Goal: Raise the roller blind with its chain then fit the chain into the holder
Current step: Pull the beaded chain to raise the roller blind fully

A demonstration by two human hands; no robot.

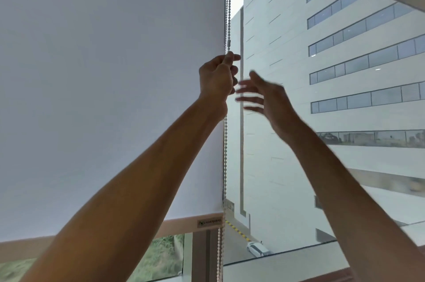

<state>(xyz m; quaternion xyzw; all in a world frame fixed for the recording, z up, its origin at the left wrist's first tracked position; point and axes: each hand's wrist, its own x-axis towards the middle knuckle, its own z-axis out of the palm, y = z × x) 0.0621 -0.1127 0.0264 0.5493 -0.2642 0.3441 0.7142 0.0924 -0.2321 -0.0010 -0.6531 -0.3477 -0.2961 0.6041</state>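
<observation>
At the right edge of the roller blind, beside the bare window pane, the bead chain hangs in a near-vertical line from the top of the view to below the blind's bottom rail. The left hand is raised high on the chain, its fingers pinching the beads just under a small connector. The right hand hovers just beside it, blurred, with fingers spread and released, holding nothing and apart from the chain. The blind covers most of its window; only a strip of glass shows under the bottom rail, so the raising step is judged to be in hand and at an early stage. The holder is not visible in this view, and the fitting step is not yet begun. The next move calls for a firm downward draw on the correct run of the loop, with the free hand taking a fresh grip higher up so that the pulls alternate. Which of the two runs the left hand holds cannot be told here. The beads are small and likely to slip through a loose pinch.
</observation>
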